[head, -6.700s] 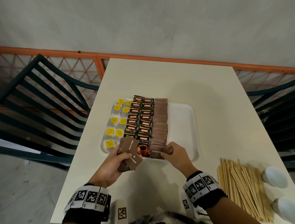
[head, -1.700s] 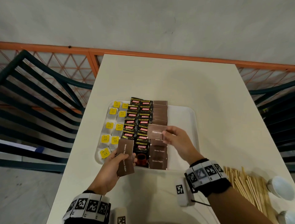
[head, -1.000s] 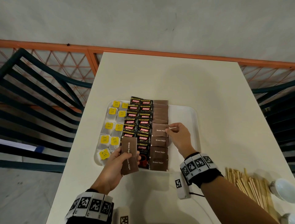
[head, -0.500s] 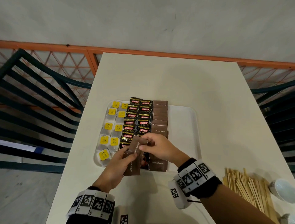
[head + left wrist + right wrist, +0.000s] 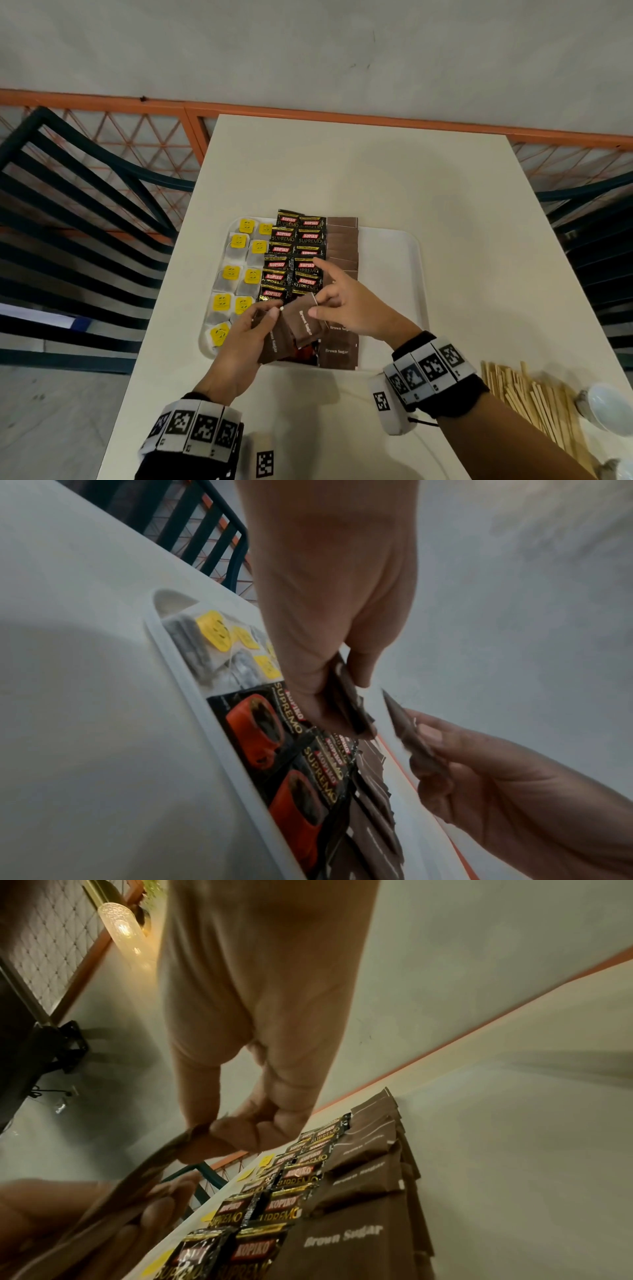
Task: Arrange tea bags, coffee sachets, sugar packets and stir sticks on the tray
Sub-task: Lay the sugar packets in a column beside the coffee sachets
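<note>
Left hand fingers curled round sugar packets above tray near edge; right hand pinched top packet, index finger straight. Stir sticks at counter's near-right corner.

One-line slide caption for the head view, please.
Right hand pinches a brown sugar packet from the left hand's stack above the tray.

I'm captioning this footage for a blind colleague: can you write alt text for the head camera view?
Over a white tray, the right hand pinches one brown sugar packet from the few held in the left hand. The tray holds columns of tea bags, Kopiko coffee sachets and brown sugar packets. Wooden stir sticks lie on the table at right.
</note>
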Motion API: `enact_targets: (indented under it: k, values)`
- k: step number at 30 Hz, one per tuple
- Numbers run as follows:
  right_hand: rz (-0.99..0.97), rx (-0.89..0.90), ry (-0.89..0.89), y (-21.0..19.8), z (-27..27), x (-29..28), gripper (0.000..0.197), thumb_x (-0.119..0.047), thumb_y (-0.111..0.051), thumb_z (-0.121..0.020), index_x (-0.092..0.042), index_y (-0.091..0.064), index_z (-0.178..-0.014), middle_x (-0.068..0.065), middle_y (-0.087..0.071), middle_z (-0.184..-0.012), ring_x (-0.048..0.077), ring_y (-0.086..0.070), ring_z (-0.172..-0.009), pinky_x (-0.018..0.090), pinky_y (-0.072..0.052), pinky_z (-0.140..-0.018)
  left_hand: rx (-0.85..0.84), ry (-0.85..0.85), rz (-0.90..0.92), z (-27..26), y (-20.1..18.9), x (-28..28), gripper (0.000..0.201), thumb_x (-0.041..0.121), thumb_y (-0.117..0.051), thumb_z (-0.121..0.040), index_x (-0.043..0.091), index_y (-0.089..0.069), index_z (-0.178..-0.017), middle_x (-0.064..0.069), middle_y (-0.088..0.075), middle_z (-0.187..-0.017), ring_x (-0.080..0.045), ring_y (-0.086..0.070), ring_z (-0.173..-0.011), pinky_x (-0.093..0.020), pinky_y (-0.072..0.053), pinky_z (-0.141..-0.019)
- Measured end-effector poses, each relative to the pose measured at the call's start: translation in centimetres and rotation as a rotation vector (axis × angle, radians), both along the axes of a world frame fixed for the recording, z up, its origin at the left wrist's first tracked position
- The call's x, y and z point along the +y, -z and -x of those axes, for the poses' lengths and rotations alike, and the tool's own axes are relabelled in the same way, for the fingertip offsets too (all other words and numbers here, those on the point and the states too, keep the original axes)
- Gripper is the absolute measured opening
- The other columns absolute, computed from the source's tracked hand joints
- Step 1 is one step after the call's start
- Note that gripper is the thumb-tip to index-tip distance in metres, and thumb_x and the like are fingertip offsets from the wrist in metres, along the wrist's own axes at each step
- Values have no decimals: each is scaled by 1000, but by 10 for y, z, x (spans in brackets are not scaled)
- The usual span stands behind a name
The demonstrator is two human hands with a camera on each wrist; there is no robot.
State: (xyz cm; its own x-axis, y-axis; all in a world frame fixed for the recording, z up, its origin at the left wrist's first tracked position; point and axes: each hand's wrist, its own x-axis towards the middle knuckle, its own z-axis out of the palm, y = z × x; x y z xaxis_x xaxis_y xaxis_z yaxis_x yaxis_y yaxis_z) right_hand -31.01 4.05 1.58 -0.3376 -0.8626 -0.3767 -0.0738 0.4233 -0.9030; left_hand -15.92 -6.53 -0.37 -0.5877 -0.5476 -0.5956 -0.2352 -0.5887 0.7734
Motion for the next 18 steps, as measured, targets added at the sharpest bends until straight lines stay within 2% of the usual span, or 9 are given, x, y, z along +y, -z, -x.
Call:
enact_targets:
  k: [4, 7, 9, 12, 15, 18]
  values:
    - [-35, 105, -91, -3, -3, -1, 89, -11, -66, -83, -26, -6, -148, -3, -64, -86, 7, -62, -77, 19, -49, -77, 69, 19, -97, 5, -5, 4, 17, 20, -48, -94, 13, -61, -103, -9, -68, -93, -14, -70, -67, -29, -56, -50]
    - [-52, 177, -30, -1, -7, -5, 84, -15, -66, -83, -23, -12, -147, -4, -63, -86, 3, -60, -74, 13, -46, -70, 71, 46, -77, 5, -5, 8, 21, 5, -54, -89, 13, -59, -107, -10, -67, -94, -16, -71, -68, -29, -55, -50]
    - [-102, 209, 32, 2, -12, -5, 75, -28, -67, -82, -21, -23, -143, -5, -61, -88, 6, -58, -77, 13, -43, -68, 72, 10, -43, 6, -3, 9, 26, -3, -55, -86, 13, -58, -106, -11, -66, -95, -16, -71, -68, -29, -56, -51]
    - [-235, 129, -1, 6, -17, -3, 49, -42, -64, -82, -18, -45, -120, 1, -62, -101, 12, -61, -75, 20, -48, -66, 99, -90, -27, 7, -1, 6, 25, -6, -53, -87, 14, -57, -102, -7, -66, -93, -11, -70, -65, -25, -57, -53]
    - [-216, 46, -4, 11, -20, -1, 19, -31, -60, -87, -17, -52, -98, 5, -65, -97, 10, -62, -67, 21, -49, -61, 113, -119, -46, 8, 1, 4, 24, -5, -52, -88, 15, -56, -101, -4, -67, -88, -10, -69, -62, -24, -56, -50]
    - [-150, -31, 161, 18, -19, -3, 10, -20, -64, -86, -17, -54, -87, 2, -65, -85, 7, -62, -66, 22, -52, -62, 136, -93, -109, 10, 1, 4, 25, -9, -47, -88, 13, -57, -97, -5, -69, -79, -14, -69, -62, -27, -55, -48]
